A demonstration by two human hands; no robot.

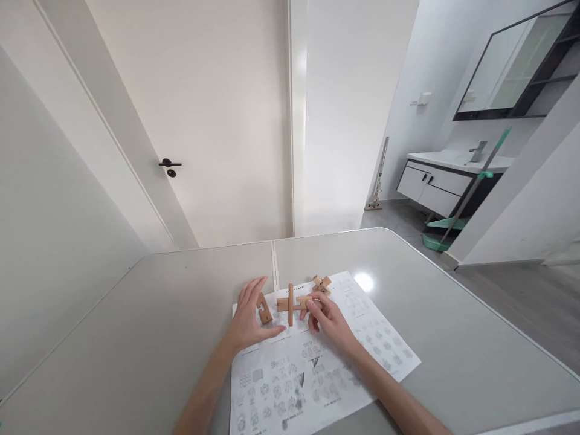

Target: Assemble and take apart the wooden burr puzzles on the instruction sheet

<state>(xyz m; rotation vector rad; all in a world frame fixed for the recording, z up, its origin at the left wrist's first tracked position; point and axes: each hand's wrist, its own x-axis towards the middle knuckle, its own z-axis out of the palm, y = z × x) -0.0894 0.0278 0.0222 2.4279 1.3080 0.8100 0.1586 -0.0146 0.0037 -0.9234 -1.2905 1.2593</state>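
Observation:
My right hand (pixel 327 319) pinches the right end of a notched wooden puzzle piece (pixel 302 302). That piece meets a crossing wooden bar (pixel 290 305) and another wooden block (pixel 281 304), so the pieces form a cross shape. To the left, my left hand (pixel 251 317) is spread, its thumb apart from the fingers, near a loose notched wooden piece (pixel 264 309) lying on the sheet; I cannot tell if they touch. Just beyond my right hand sits an assembled wooden burr puzzle (pixel 322 284). Under everything lies a printed sheet (pixel 333 386) with many small diagrams.
The grey table (pixel 172 338) has a seam (pixel 274 266) running away from me and a rounded far right corner. A closed door (pixel 226 121) stands behind it. On the right are a washbasin cabinet (pixel 437 184), a mop (pixel 379 178) and a green dustpan (pixel 435 243).

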